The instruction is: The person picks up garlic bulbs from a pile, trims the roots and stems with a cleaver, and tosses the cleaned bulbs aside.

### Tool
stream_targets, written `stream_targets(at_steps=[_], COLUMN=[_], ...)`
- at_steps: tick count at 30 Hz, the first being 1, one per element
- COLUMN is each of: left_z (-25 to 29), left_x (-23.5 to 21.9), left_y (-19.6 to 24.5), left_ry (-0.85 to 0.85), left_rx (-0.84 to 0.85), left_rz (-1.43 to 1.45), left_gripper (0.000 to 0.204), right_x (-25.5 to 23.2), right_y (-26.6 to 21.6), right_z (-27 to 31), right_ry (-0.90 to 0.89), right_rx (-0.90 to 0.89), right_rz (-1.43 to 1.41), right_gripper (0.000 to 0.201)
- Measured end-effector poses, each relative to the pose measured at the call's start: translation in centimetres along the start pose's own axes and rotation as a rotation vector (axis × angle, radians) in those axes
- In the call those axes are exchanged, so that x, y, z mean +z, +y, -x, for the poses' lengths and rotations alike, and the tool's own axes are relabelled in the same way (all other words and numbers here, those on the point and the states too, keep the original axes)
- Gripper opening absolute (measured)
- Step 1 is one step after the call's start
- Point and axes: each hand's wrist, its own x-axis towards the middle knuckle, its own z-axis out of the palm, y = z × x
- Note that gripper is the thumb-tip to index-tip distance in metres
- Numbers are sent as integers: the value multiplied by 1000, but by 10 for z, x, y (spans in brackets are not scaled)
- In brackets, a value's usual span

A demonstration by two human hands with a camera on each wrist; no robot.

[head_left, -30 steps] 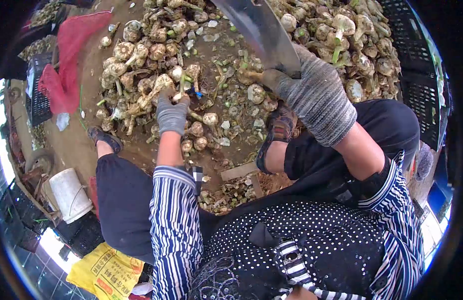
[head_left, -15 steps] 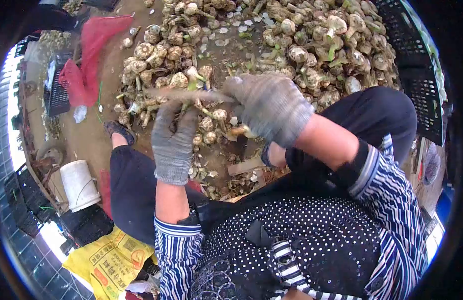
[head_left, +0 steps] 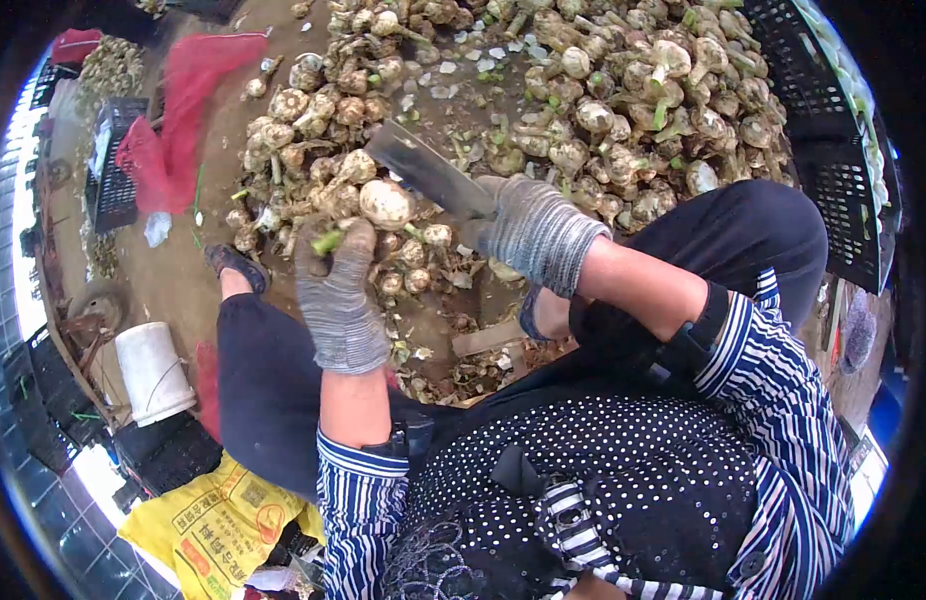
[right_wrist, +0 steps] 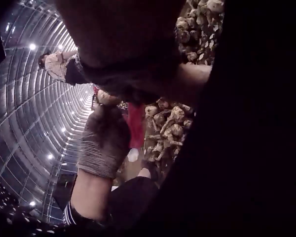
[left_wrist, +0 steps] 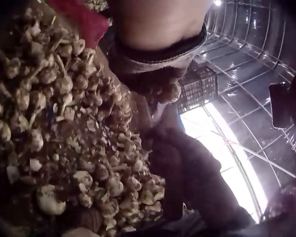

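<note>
My left hand (head_left: pixel 343 300), in a grey knit glove, pinches a garlic bulb (head_left: pixel 387 205) by its stem, above the heap. The stem's green end (head_left: pixel 328 242) pokes out between thumb and fingers, and the pale root face points up and right. In the right wrist view the same bulb (right_wrist: pixel 107 98) shows at the tips of the gloved left hand (right_wrist: pixel 104 143). My right hand (head_left: pixel 543 230), gloved too, grips a broad-bladed knife (head_left: pixel 428 170). Its blade slants up and left, with the tip close above the held bulb in the head view. The handle is hidden inside the fist.
A garlic heap (head_left: pixel 653 110) lies at the right, and a smaller garlic pile (head_left: pixel 323 120) sits beyond the left hand. Black crates (head_left: pixel 833 130) edge the right side. A red net (head_left: pixel 183 120), a white bucket (head_left: pixel 155 372) and a yellow sack (head_left: pixel 218 530) are at the left.
From high up, the knife came down and swept blurred past the left hand; now it is steady, tip up-left. My left hand has drawn back from the pile with a garlic bulb.
</note>
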Motion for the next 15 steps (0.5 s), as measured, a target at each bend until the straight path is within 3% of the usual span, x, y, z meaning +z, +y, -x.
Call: stream_targets(at_steps=[2,6,10,12,15], left_z=[5,5,11,13,18], left_x=[11,16,26,26,16], left_y=[-16,-23,-19,-28,-20], left_ry=[-104,-291,-440,-538,-546], left_rx=[-70,-227,-270,-131,-138], left_rz=[112,51,9,-56,-172], left_gripper=[36,51,46,48,51], right_x=[-2,-11,-13,-7,-8], right_y=[-3,-8,-15,-9,-9], right_z=[1,4,12,14,24], right_ry=[-1,18,-7,122,143], right_rx=[24,100,19,-206,-343], right_rz=[-10,101,281,401,472], right_gripper=[29,24,21,20,17])
